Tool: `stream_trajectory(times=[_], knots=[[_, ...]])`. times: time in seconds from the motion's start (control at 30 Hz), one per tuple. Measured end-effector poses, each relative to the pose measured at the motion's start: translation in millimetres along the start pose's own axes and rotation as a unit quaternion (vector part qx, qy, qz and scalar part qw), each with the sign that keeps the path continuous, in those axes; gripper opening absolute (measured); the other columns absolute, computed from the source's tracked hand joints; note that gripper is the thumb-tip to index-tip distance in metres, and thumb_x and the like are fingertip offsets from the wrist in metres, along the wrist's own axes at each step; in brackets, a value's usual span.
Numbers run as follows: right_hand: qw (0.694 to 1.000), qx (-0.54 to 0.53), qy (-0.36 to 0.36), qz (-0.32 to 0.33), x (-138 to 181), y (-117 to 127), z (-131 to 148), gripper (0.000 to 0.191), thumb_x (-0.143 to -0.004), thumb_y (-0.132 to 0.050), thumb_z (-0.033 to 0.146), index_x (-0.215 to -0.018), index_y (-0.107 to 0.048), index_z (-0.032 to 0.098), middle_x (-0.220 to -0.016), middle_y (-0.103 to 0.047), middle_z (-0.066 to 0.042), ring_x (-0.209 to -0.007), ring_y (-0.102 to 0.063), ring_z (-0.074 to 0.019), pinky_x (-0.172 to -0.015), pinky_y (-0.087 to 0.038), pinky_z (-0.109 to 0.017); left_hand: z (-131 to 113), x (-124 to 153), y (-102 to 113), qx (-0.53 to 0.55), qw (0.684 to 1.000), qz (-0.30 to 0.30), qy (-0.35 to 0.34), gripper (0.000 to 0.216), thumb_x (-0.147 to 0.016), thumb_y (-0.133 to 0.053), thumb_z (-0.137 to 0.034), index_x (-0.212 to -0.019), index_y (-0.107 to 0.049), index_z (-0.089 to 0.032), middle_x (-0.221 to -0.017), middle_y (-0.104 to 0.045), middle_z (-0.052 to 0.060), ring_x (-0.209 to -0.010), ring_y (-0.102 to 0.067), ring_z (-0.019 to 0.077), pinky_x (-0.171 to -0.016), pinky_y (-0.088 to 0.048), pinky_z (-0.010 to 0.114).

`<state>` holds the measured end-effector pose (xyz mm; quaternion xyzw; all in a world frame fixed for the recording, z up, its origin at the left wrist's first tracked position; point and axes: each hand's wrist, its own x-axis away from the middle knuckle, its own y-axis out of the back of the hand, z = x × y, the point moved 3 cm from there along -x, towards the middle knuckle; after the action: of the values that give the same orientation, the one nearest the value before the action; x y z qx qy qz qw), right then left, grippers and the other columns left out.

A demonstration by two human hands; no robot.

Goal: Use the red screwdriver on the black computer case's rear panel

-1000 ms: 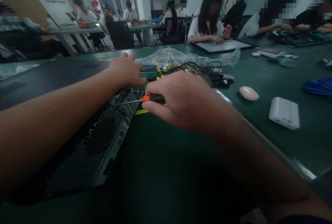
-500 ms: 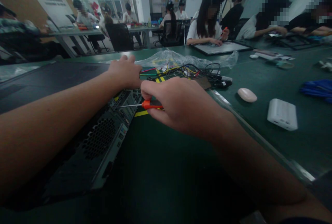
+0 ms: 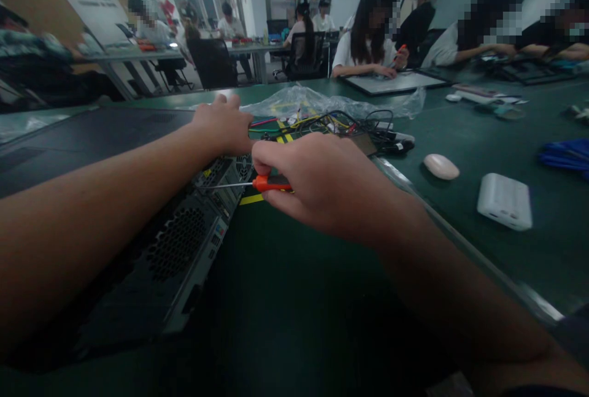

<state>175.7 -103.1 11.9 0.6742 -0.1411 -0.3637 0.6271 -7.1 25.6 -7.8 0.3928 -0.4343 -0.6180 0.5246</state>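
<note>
My right hand (image 3: 317,185) is closed around the orange and dark handle of a screwdriver (image 3: 271,183). The thin metal shaft points left, and its tip meets the rear panel of a black computer case (image 3: 177,243). Whether the tip sits in a screw is too small to tell. The case lies on its side, with vents, ports and slots facing right. Across its top reaches my left arm. My left hand (image 3: 223,126) rests at the far rear corner of the case, fingers apart, with its thumb side partly hidden behind my right hand.
Tangled cables (image 3: 340,124) and clear plastic film (image 3: 304,99) lie beyond the case on the green table (image 3: 294,299). To the right are a pale oval object (image 3: 440,166), a white box-shaped device (image 3: 505,200) and a blue bundle (image 3: 565,156). Several people work farther back.
Both hands keep nearly the same places, the screwdriver tip still at the rear panel. The view has shifted very slightly.
</note>
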Motion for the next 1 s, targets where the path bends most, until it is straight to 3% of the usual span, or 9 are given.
stream_trajectory(times=[0.2,0.5,0.77,0.9,1.0], knots=[[1.0,-0.007,0.0,0.007,0.9,0.5,0.5,0.026,-0.102,-0.067,0.027,-0.126,-0.074,0.021,-0.101,-0.08,-0.008,-0.09,-0.072,-0.0261,-0.067,-0.024,-0.036,-2.3,4.2,4.2,-0.005,1.0,0.004,-0.015,0.082,-0.1,-0.054,-0.074,-0.155,-0.071,-0.016,-0.168,-0.054,0.027,-0.152,-0.052,0.0534,-0.116,-0.054,0.065],[1.0,-0.008,0.005,0.003,1.7,2.0,-0.4,0.026,-0.103,-0.062,0.026,-0.125,-0.075,0.021,-0.105,-0.082,-0.01,-0.093,-0.073,-0.0261,-0.068,-0.025,-0.037,-1.7,1.8,2.7,-0.006,1.0,0.005,-0.004,0.076,-0.098,-0.058,-0.071,-0.156,-0.071,-0.023,-0.167,-0.055,0.024,-0.154,-0.052,0.051,-0.118,-0.054,0.062],[1.0,-0.023,0.001,0.003,1.6,4.6,-0.8,0.024,-0.106,-0.063,0.031,-0.121,-0.079,0.021,-0.111,-0.084,-0.01,-0.094,-0.07,-0.0251,-0.07,-0.027,-0.037,-1.8,1.8,1.4,-0.001,1.0,-0.007,-0.017,0.073,-0.099,-0.057,-0.059,-0.156,-0.071,-0.016,-0.167,-0.054,0.028,-0.155,-0.051,0.0546,-0.118,-0.054,0.067],[0.999,-0.041,-0.01,0.018,0.4,5.0,-0.1,0.03,-0.111,-0.06,0.039,-0.111,-0.082,0.019,-0.107,-0.084,-0.011,-0.091,-0.069,-0.0237,-0.073,-0.031,-0.038,-1.8,2.1,1.1,0.015,1.0,-0.004,0.001,0.072,-0.097,-0.061,-0.064,-0.158,-0.071,-0.027,-0.169,-0.056,0.021,-0.156,-0.049,0.0545,-0.119,-0.051,0.067],[0.999,-0.036,-0.018,0.026,0.0,3.5,2.1,0.036,-0.114,-0.056,0.043,-0.108,-0.081,0.018,-0.101,-0.083,-0.011,-0.089,-0.07,-0.0234,-0.071,-0.029,-0.038,-1.6,2.7,1.4,0.008,1.0,-0.003,0.0,0.073,-0.097,-0.06,-0.066,-0.158,-0.071,-0.027,-0.169,-0.057,0.02,-0.155,-0.05,0.0523,-0.118,-0.053,0.065]])
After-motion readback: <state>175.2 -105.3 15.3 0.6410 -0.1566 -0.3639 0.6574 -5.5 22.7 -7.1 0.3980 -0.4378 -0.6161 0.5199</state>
